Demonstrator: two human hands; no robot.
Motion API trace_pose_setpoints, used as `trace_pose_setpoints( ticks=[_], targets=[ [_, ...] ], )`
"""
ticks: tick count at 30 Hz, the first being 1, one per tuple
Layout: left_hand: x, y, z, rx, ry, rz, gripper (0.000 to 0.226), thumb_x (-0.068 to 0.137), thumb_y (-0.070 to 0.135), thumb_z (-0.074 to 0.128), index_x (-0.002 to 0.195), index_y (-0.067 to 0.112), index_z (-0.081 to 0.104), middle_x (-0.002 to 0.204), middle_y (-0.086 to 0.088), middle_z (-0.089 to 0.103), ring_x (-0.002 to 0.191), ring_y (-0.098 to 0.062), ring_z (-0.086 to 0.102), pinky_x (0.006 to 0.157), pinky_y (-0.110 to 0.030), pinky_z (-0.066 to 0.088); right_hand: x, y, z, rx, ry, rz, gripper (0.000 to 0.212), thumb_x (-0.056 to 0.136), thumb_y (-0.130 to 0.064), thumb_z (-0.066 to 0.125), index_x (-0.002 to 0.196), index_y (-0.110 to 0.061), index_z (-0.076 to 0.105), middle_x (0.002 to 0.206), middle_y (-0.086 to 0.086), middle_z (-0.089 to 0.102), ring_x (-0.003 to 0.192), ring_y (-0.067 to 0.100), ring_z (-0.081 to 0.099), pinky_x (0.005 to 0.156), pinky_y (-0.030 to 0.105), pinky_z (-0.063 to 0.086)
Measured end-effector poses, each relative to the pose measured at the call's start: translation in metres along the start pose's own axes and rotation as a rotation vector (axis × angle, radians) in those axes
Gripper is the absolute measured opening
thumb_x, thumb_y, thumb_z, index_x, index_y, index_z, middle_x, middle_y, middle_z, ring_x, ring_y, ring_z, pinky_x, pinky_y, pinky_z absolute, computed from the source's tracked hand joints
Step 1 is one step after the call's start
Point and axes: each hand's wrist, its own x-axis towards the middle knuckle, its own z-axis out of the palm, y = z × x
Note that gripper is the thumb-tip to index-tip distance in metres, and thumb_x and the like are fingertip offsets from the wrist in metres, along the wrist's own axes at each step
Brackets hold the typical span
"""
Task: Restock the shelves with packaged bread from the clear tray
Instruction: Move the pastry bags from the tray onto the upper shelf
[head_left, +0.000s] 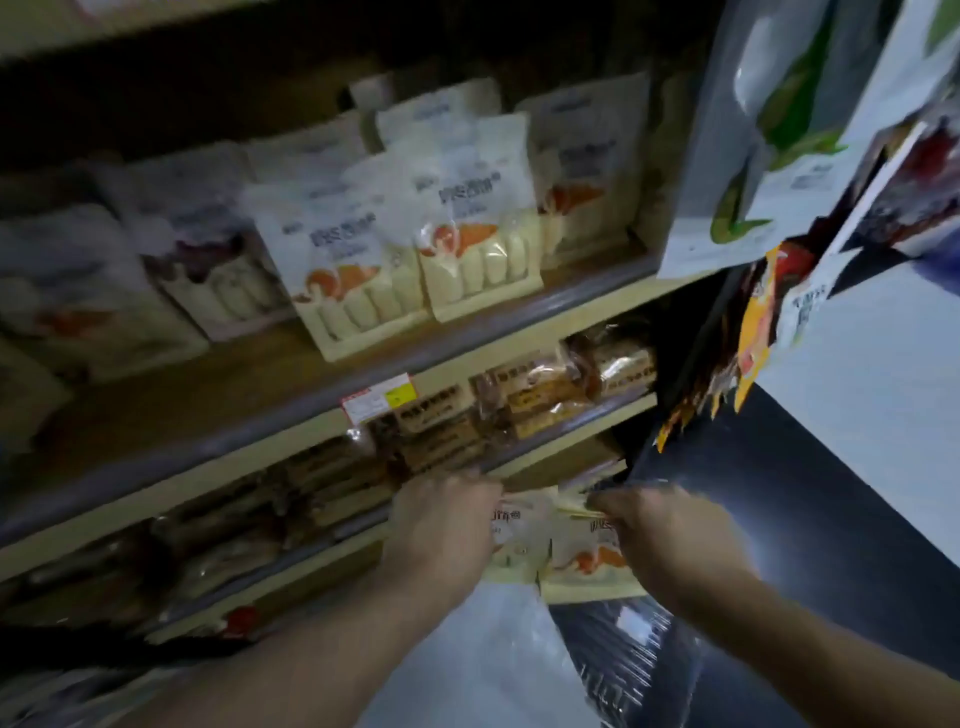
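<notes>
My left hand and my right hand both grip cream and white bread packs with an orange picture, held low in front of the shelves. The packs hang between the two hands, each hand closed on a top edge. Matching upright bread packs stand in a row on the upper shelf. Below the packs lies the clear tray, partly hidden by my arms. The picture is blurred.
Brown wrapped loaves fill the middle shelf, and more lie on the lower shelf. A price tag sits on the upper shelf's rail. Hanging snack bags stick out at the right. Pale floor lies right of the shelving.
</notes>
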Motion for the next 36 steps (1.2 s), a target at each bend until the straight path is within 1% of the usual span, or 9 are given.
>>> trace_pose_setpoints(
  ticks=[4, 8, 12, 19, 23, 28, 31, 33, 36],
  targets=[
    [-0.032, -0.039, -0.064, 0.002, 0.105, -0.094, 0.007, 0.086, 0.017, 0.047, 0.083, 0.022, 0.051, 0.101, 0.001, 0.063, 0.094, -0.023, 0.059, 0.059, -0.029, 0.029, 0.023, -0.050, -0.068, -0.044, 0.174, -0.192, 0.022, 0.063, -0.007, 0.065, 0.072, -0.027, 0.066, 0.059, -0.003, 0.057, 0.054, 0.027, 0.056, 0.043, 0.028, 0.039],
    [-0.056, -0.087, -0.116, -0.034, 0.281, -0.231, 0.012, 0.089, 0.017, 0.047, 0.079, 0.024, 0.050, 0.093, 0.003, 0.061, 0.088, -0.024, 0.060, 0.059, -0.031, 0.035, 0.051, -0.105, -0.126, -0.112, 0.144, -0.307, 0.025, 0.084, -0.018, 0.052, 0.099, -0.036, 0.062, 0.082, -0.004, 0.066, 0.072, 0.023, 0.060, 0.052, 0.029, 0.034],
    [-0.070, -0.141, -0.149, -0.046, 0.429, -0.363, 0.021, 0.091, 0.016, 0.047, 0.073, 0.025, 0.053, 0.079, 0.005, 0.059, 0.070, -0.018, 0.054, 0.055, -0.031, 0.035, 0.086, -0.172, -0.167, -0.097, 0.161, -0.377, 0.027, 0.087, -0.012, 0.047, 0.099, -0.030, 0.064, 0.078, 0.000, 0.062, 0.067, 0.023, 0.055, 0.050, 0.029, 0.036],
    [-0.073, -0.229, -0.165, -0.042, 0.448, -0.536, 0.021, 0.097, 0.022, 0.046, 0.080, 0.023, 0.059, 0.073, 0.000, 0.051, 0.071, -0.024, 0.054, 0.057, -0.030, 0.036, 0.140, -0.266, -0.174, -0.078, 0.215, -0.454, 0.025, 0.088, -0.014, 0.049, 0.102, -0.027, 0.066, 0.089, 0.006, 0.062, 0.073, 0.027, 0.051, 0.063, 0.030, 0.038],
    [-0.059, -0.277, -0.153, -0.087, 0.395, -0.525, 0.025, 0.099, 0.022, 0.039, 0.110, 0.015, 0.061, 0.104, -0.009, 0.062, 0.085, -0.024, 0.055, 0.066, -0.030, 0.038, 0.164, -0.297, -0.159, -0.153, 0.279, -0.477, 0.024, 0.091, -0.020, 0.051, 0.113, -0.023, 0.063, 0.105, 0.009, 0.064, 0.085, 0.027, 0.058, 0.065, 0.029, 0.036],
    [-0.033, -0.301, -0.140, 0.039, 0.416, -0.537, 0.019, 0.094, 0.014, 0.046, 0.095, 0.016, 0.065, 0.090, -0.007, 0.065, 0.078, -0.025, 0.062, 0.063, -0.030, 0.043, 0.180, -0.314, -0.140, -0.235, 0.353, -0.474, 0.031, 0.087, -0.011, 0.057, 0.112, -0.027, 0.064, 0.097, 0.007, 0.069, 0.085, 0.029, 0.065, 0.064, 0.030, 0.034],
    [-0.028, -0.299, -0.125, 0.158, 0.376, -0.509, 0.012, 0.092, 0.021, 0.053, 0.100, 0.018, 0.061, 0.097, -0.005, 0.064, 0.088, -0.025, 0.060, 0.073, -0.033, 0.033, 0.183, -0.309, -0.119, -0.312, 0.347, -0.468, 0.033, 0.087, -0.016, 0.058, 0.118, -0.027, 0.061, 0.103, 0.006, 0.069, 0.096, 0.027, 0.063, 0.079, 0.033, 0.040],
    [-0.027, -0.299, -0.111, 0.170, 0.411, -0.470, 0.038, 0.088, 0.027, 0.060, 0.122, 0.019, 0.047, 0.120, -0.005, 0.055, 0.111, -0.025, 0.050, 0.092, -0.037, 0.026, 0.188, -0.303, -0.105, -0.330, 0.339, -0.465, 0.042, 0.089, -0.025, 0.057, 0.130, -0.027, 0.048, 0.120, 0.004, 0.063, 0.113, 0.026, 0.054, 0.096, 0.037, 0.034],
    [-0.033, -0.298, -0.091, 0.151, 0.645, -0.371, 0.076, 0.077, 0.021, 0.073, 0.136, 0.015, 0.026, 0.135, -0.011, 0.039, 0.124, -0.029, 0.032, 0.102, -0.041, 0.018, 0.188, -0.291, -0.095, -0.282, 0.450, -0.528, 0.070, 0.078, -0.028, 0.071, 0.136, -0.024, 0.033, 0.140, 0.008, 0.044, 0.129, 0.029, 0.037, 0.107, 0.046, 0.021]
  ],
)
